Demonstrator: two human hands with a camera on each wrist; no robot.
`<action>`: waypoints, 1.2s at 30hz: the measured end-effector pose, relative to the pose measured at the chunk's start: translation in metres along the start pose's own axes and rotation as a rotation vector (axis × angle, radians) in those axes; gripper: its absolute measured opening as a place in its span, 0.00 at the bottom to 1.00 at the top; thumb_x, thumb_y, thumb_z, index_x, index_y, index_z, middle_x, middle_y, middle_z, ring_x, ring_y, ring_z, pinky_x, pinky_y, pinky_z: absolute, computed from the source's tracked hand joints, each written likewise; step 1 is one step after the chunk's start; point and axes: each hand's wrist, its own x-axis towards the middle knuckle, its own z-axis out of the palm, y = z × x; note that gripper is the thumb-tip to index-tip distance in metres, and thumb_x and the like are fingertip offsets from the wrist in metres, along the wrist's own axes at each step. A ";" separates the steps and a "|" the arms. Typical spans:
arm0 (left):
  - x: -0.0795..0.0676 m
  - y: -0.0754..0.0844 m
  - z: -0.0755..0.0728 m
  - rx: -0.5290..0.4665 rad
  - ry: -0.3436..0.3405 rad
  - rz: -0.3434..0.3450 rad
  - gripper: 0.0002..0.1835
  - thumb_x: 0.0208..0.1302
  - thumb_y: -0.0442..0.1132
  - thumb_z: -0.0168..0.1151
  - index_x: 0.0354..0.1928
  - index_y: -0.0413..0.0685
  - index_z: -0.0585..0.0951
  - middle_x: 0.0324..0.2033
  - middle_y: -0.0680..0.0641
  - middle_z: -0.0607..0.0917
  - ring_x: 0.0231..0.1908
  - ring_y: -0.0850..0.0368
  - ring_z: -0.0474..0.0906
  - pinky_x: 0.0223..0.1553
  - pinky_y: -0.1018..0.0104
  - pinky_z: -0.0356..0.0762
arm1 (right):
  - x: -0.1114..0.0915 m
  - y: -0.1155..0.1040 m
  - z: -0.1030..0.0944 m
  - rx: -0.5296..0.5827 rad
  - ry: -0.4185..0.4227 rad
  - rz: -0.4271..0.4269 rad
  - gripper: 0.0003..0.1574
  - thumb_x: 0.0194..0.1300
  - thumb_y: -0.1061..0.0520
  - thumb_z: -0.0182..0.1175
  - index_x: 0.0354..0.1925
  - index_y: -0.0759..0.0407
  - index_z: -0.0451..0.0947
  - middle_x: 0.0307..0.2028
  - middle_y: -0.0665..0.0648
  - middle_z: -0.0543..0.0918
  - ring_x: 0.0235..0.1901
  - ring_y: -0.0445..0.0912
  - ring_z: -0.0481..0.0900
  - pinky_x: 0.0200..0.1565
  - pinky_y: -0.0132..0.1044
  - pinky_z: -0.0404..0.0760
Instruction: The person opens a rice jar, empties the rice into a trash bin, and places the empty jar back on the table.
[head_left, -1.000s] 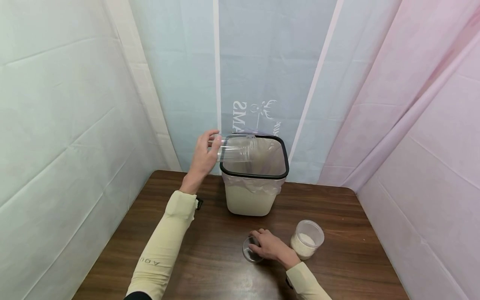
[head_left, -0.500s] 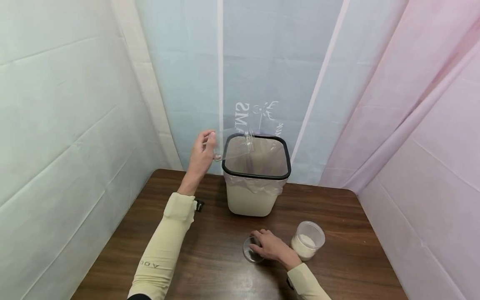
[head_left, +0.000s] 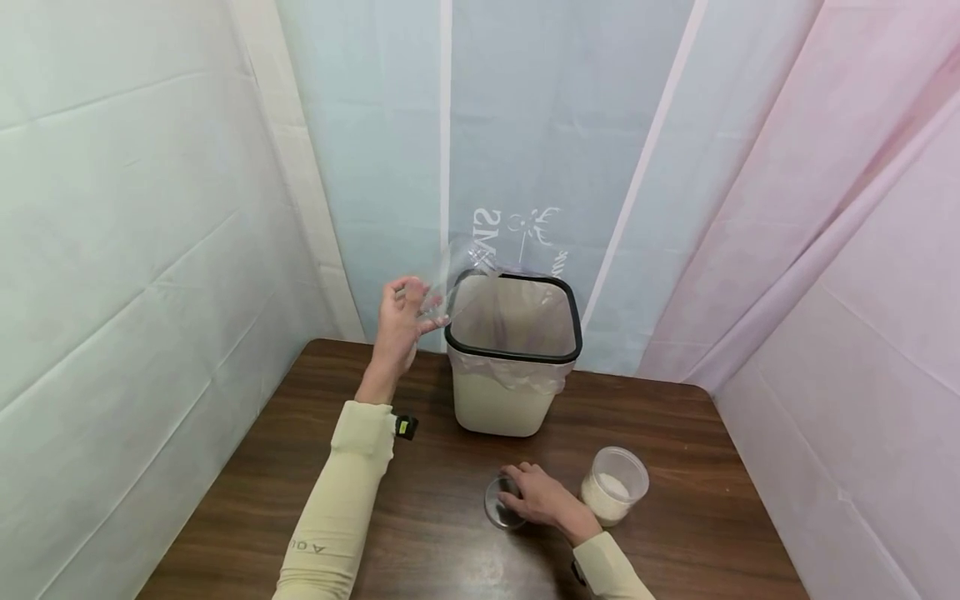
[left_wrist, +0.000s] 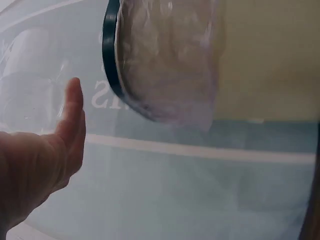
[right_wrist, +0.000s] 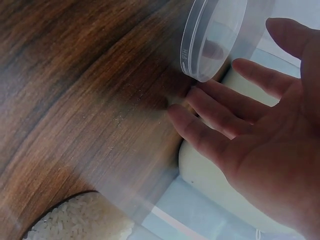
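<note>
In the head view, my left hand (head_left: 400, 325) holds a clear plastic jar (head_left: 463, 271) near its base, beside the left rim of a trash bin (head_left: 497, 404). The jar is tilted, its mouth end higher than my hand, and I see nothing inside it. In the left wrist view the jar (left_wrist: 30, 90) is faint behind the fingers. My right hand (head_left: 542, 497) rests on the table at a clear round lid (head_left: 493, 507). In the right wrist view its fingers are loosely spread next to the lid (right_wrist: 195, 42); whether they press on it is hard to tell.
The bin has a black rim (head_left: 517, 357) and a translucent liner (head_left: 558, 379) folded over it. A clear jar (head_left: 636, 471) partly filled with white rice stands on the brown wooden table (head_left: 675, 533), right of my right hand. Fabric curtains (head_left: 360, 167) enclose the table's back and sides.
The clear jar in my left hand has tipped from nearly level to mouth-upward and shifted slightly left from above the bin. The left fingers have turned and spread. My right hand stays at the lid.
</note>
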 end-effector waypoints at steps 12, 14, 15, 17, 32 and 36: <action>-0.023 -0.019 -0.005 -0.445 0.005 0.013 0.47 0.58 0.63 0.65 0.70 0.51 0.53 0.57 0.39 0.69 0.65 0.33 0.66 0.52 0.53 0.82 | -0.001 -0.001 0.003 -0.010 0.028 -0.017 0.29 0.69 0.41 0.57 0.61 0.56 0.74 0.53 0.59 0.78 0.53 0.55 0.76 0.49 0.49 0.78; -0.026 -0.021 -0.004 -0.491 -0.005 0.003 0.55 0.49 0.65 0.69 0.72 0.50 0.53 0.56 0.39 0.69 0.65 0.34 0.65 0.52 0.54 0.82 | -0.002 -0.002 0.002 -0.005 0.035 -0.022 0.29 0.69 0.42 0.58 0.60 0.57 0.74 0.52 0.59 0.78 0.53 0.56 0.76 0.48 0.49 0.78; -0.028 -0.021 -0.004 -0.512 -0.006 -0.005 0.57 0.46 0.66 0.70 0.72 0.49 0.54 0.56 0.40 0.69 0.65 0.36 0.67 0.53 0.55 0.82 | -0.002 -0.002 0.002 -0.004 0.037 -0.023 0.28 0.69 0.43 0.58 0.60 0.57 0.74 0.52 0.59 0.78 0.53 0.56 0.76 0.48 0.49 0.78; -0.032 -0.023 -0.004 -0.556 -0.006 -0.016 0.58 0.43 0.67 0.70 0.71 0.46 0.57 0.57 0.39 0.68 0.62 0.39 0.71 0.54 0.55 0.81 | -0.003 -0.003 0.002 -0.003 0.042 -0.025 0.28 0.69 0.43 0.58 0.60 0.57 0.74 0.52 0.59 0.78 0.52 0.56 0.76 0.49 0.49 0.78; -0.080 -0.061 -0.009 -0.617 -0.159 0.061 0.38 0.51 0.74 0.57 0.59 0.61 0.67 0.58 0.48 0.80 0.57 0.55 0.77 0.52 0.67 0.73 | -0.003 -0.003 0.007 -0.001 0.046 -0.020 0.30 0.70 0.44 0.57 0.61 0.60 0.73 0.56 0.63 0.77 0.57 0.59 0.74 0.54 0.53 0.77; -0.088 -0.065 -0.015 -0.599 -0.224 0.081 0.38 0.52 0.69 0.61 0.61 0.59 0.67 0.56 0.43 0.82 0.55 0.51 0.81 0.52 0.65 0.77 | -0.005 -0.003 0.010 -0.002 0.053 -0.021 0.30 0.70 0.44 0.57 0.61 0.61 0.74 0.56 0.63 0.77 0.57 0.60 0.75 0.54 0.54 0.77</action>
